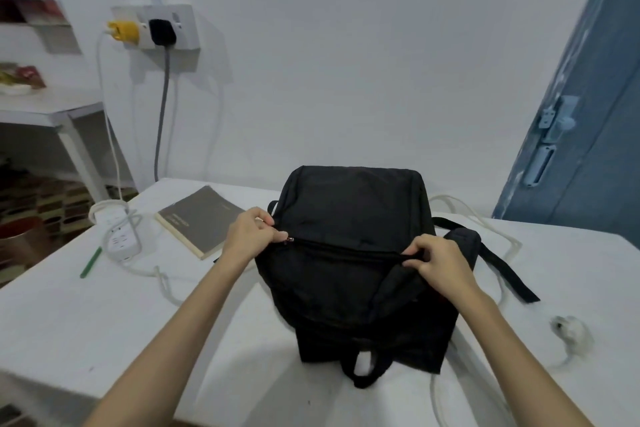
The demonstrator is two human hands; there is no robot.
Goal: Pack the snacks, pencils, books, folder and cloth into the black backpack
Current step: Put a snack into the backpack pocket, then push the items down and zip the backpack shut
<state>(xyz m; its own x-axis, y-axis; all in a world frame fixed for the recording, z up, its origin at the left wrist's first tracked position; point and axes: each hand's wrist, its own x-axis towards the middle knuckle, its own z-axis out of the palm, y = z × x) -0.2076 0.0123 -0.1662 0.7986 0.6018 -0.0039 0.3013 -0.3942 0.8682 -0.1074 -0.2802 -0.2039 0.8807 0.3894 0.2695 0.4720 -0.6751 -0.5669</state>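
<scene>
The backpack (pixel 353 218) zip is being worked: its pull is pinched by the left hand (pixel 251 234), fabric at three o'clock by the right hand (pixel 438 263); the book (pixel 201 218), at ten o'clock, probably goes in next.

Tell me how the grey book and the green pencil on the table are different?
The grey book is wide, flat and rectangular; the green pencil is thin and stick-shaped. The book lies close to the black backpack; the pencil lies farther left, past the white power strip. Both lie on the white table, still outside the backpack, untouched by the hands.
</scene>
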